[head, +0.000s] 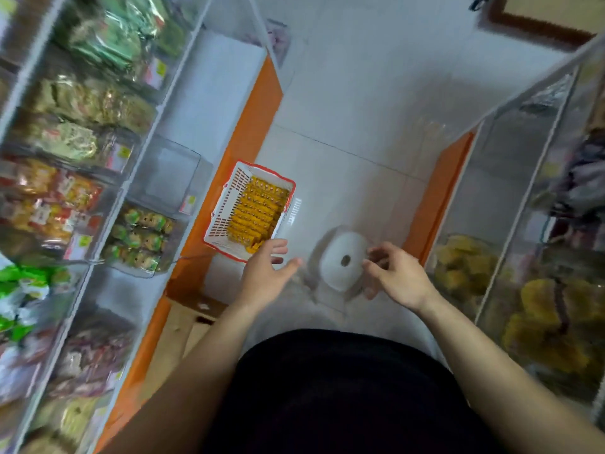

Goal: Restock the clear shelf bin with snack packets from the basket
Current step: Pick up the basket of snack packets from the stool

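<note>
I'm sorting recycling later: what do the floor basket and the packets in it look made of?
The basket looks like rigid moulded plastic, white with a red rim, judging by its slotted walls. The yellow packets seem to be glossy film wrappers, though blur leaves that open.

Bright, motion blur, fisheye edges.

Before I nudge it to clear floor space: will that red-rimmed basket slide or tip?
Probably slides: the basket sits flat on smooth tiled floor. Its packed rows of orange snack packets likely make it bottom-heavy, so tipping seems unlikely.
</note>
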